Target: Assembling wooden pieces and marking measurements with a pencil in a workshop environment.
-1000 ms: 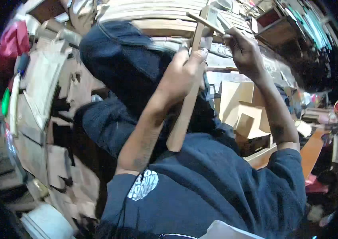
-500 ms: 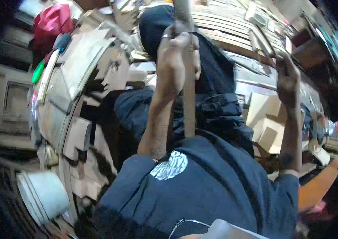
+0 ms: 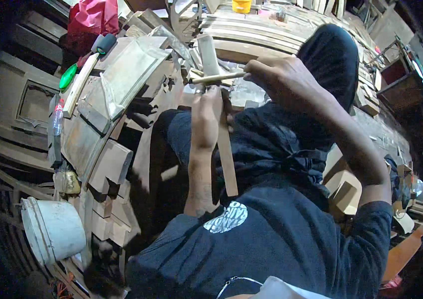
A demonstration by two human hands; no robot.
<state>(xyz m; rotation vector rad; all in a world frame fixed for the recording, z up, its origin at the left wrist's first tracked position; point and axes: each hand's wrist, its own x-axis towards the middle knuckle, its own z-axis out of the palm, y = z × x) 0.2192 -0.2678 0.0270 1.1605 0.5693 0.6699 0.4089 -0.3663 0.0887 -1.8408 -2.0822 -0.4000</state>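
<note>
A long, flat wooden strip (image 3: 227, 164) stands out from my chest, with its broad pale end (image 3: 207, 54) pointing away from me. My left hand (image 3: 205, 119) is wrapped round its middle, thumb on top. My right hand (image 3: 284, 74) grips a thin, pale stick-like tool (image 3: 220, 77) by its right end. That tool lies crosswise over the strip, just beyond my left hand. Its left tip looks dark; the exact kind of tool cannot be made out. My right fingertips are partly hidden behind the back of the hand.
On the left, a worn bench (image 3: 78, 144) carries wooden offcuts, a green item (image 3: 68, 76) and a plastic bottle (image 3: 58, 115). A white bucket (image 3: 59, 231) stands below it. A pink bag (image 3: 93, 19) and yellow container (image 3: 241, 6) lie farther off, beside stacked planks (image 3: 251, 27).
My right hand has swung left from the far right, bringing the thin tool across the strip. The strip's far end has shifted left, with my left hand still round it.
</note>
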